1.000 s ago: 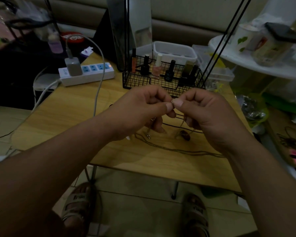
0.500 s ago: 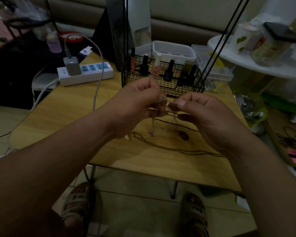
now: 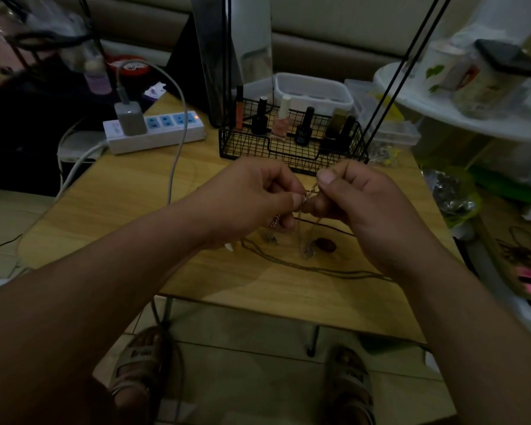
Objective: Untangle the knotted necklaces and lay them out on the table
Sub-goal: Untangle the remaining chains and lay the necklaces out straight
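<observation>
nearest to you, your feet in grey strapped sandals [image 3: 141, 360] stand on the pale tiled floor [image 3: 252, 388], under the near edge of the light wooden counter [image 3: 114, 207]. above the counter your forearms reach in and meet. your left hand [image 3: 252, 197] has its fingers curled, with thumb and forefinger pinching the thin gold chain necklace [image 3: 309, 192]. your right hand [image 3: 359, 204] is curled the same way and pinches the same chain just beside the left, thumbnail up. the two hands nearly touch. loops of the chain hang down from the pinch, and a small round pendant [image 3: 307, 253] at the bottom is at the counter or just over it; you cannot tell which. beneath the hands a dark thin chain [image 3: 316, 268] lies stretched from left to right, and a black cord [image 3: 331, 226] lies near a brown oval pendant [image 3: 326, 245]. farther back a black wire basket [image 3: 288, 150] holds nail polish bottles [image 3: 302, 127]. to its left a white power strip [image 3: 166, 134] carries a grey charger plug [image 3: 130, 118], whose white cable [image 3: 178, 124] runs down over the counter.
</observation>
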Available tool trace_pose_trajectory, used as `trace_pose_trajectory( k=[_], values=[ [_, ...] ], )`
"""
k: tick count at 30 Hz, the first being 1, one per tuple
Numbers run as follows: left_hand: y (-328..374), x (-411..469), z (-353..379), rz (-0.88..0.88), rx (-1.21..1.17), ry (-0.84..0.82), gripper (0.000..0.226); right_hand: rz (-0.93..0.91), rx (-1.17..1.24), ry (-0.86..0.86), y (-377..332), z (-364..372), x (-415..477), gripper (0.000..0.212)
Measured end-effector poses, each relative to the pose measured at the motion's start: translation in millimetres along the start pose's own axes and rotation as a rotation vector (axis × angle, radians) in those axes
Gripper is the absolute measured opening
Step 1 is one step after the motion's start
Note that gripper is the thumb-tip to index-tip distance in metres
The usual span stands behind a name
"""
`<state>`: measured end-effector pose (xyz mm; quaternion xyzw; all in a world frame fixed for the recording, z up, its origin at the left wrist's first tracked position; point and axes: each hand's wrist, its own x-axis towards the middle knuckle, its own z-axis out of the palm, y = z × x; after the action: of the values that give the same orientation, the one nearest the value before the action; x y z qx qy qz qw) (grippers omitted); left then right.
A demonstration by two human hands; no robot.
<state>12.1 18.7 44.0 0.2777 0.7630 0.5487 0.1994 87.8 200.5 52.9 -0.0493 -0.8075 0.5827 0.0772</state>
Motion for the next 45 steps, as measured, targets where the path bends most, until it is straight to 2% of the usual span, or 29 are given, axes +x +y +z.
trace_pose_trajectory(
  k=[3,7,11,14,17,20,26,30,32,38,45],
  values=[
    [0,-1,0,0.006,0.019,-0.02,0.003,0.049,0.076,0.021,1,0,3,0.02],
    [3,-2,-3,0.002,-0.238,-0.071,0.005,0.155,0.201,0.033,2,-1,6,0.016],
    [5,-2,-4,-0.007,-0.376,-0.092,0.007,0.176,0.179,0.042,4,-4,7,0.016],
    [4,-1,-6,-0.013,-0.422,-0.086,0.01,0.126,0.086,0.117,3,-4,5,0.018],
    [4,0,-6,-0.024,-0.439,-0.05,0.009,0.053,-0.124,0.226,3,-4,3,0.022],
    [3,0,-3,-0.04,-0.47,0.012,0.007,0.028,-0.167,0.253,3,0,2,0.025],
    [2,-1,3,-0.016,-0.44,0.06,0.011,0.019,-0.35,0.364,0,7,-4,0.006],
    [2,-1,4,0.035,-0.351,0.096,0.012,0.133,-0.1,0.169,-8,17,-17,0.024],
    [2,0,4,0.067,-0.285,0.106,0.013,0.142,-0.068,0.112,-9,21,-20,0.029],
    [2,0,4,0.19,-0.016,0.157,0.016,0.133,0.035,0.106,-4,16,-15,0.01],
    [-6,-3,15,0.343,0.366,0.192,0.022,0.074,-0.144,0.192,-2,25,-13,0.007]
  ],
)
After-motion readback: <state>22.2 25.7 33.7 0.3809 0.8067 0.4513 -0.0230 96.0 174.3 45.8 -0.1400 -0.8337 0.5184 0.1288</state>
